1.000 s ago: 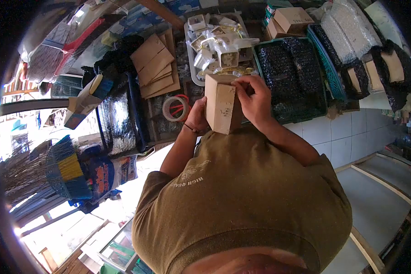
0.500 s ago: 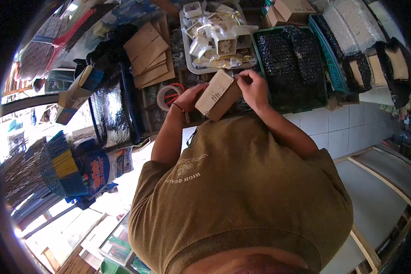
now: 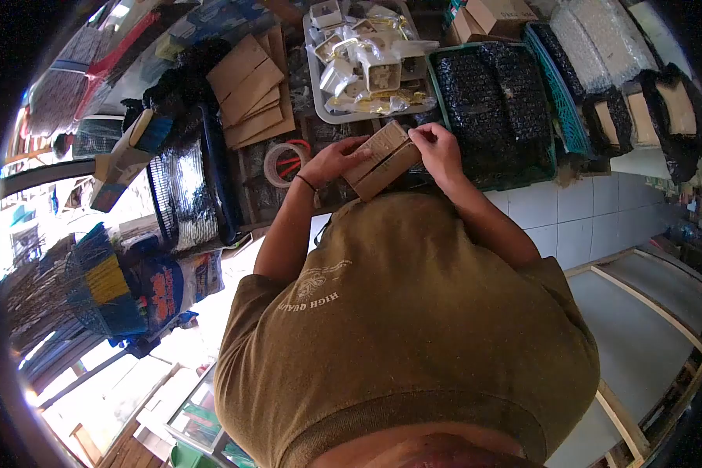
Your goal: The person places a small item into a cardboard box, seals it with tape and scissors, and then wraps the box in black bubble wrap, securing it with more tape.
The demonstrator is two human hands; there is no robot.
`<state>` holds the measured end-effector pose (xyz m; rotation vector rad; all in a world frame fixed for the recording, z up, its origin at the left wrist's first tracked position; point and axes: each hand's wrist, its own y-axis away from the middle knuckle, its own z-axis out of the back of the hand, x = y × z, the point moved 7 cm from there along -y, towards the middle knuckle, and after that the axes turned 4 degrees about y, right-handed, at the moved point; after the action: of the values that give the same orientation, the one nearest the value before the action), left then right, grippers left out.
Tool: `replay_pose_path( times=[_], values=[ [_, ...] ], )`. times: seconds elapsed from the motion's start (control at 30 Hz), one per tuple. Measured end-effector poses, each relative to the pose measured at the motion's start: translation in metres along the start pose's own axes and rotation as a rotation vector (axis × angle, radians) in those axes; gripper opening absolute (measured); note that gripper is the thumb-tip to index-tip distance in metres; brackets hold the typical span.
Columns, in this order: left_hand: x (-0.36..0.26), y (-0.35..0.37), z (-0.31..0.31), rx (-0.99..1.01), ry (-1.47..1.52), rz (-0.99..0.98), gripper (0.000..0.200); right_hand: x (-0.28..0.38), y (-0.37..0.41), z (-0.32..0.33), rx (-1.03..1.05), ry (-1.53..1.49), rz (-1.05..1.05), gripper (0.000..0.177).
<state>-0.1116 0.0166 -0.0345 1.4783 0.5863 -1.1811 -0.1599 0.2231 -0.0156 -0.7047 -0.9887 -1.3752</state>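
Observation:
A small brown cardboard box is held close against my chest, tilted. A dark slit runs between two of its panels. Some marks show on the upper panel, too small to read. My left hand grips the box from its left side, fingers laid over the upper panel. At the far right corner, the thumb and fingertips of my right hand pinch the edge. Whether those fingertips also hold something small cannot be made out. A roll of tape lies just left of my left hand, with red showing inside its ring.
Ahead stands a white tray of plastic-bagged white parts. To its left lie flat cardboard pieces. A green crate holds black bubble-wrapped packages. A blue basket is at left, and more wrapped boxes sit far right.
The box has turned, so its pale rough side gives way to brown panels with a dark slit. My left fingers have come over its top. My right hand stays at the far corner.

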Motion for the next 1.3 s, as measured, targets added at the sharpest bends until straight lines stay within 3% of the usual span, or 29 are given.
replay_pose_path(
  times=[0.13,0.23,0.33,0.7,1.0,1.2,1.3],
  values=[
    [-0.022,-0.001,-0.002,-0.006,-0.388,-0.076,0.055,-0.014,-0.001,-0.003,0.029,-0.026,-0.082,0.02],
    [-0.054,0.009,-0.018,-0.121,-0.41,-0.354,0.058,-0.036,-0.005,-0.012,0.101,-0.067,-0.189,0.019],
    [-0.058,0.011,-0.04,-0.215,-0.721,-0.457,0.057,-0.046,-0.005,-0.021,0.136,-0.116,-0.227,0.018],
    [-0.05,0.015,-0.053,-0.432,-1.009,-0.55,0.054,-0.035,0.007,-0.021,0.163,-0.358,-0.257,0.027],
    [-0.051,0.016,-0.053,-0.471,-0.978,-0.566,0.05,-0.003,0.016,-0.011,0.097,-0.037,-0.02,0.025],
    [-0.048,0.012,-0.053,-0.461,-0.967,-0.543,0.048,0.029,0.028,-0.011,0.004,0.263,0.375,0.022],
    [-0.049,0.011,-0.054,-0.466,-0.987,-0.545,0.047,0.031,0.034,-0.013,0.034,0.31,0.356,0.02]
  ],
)
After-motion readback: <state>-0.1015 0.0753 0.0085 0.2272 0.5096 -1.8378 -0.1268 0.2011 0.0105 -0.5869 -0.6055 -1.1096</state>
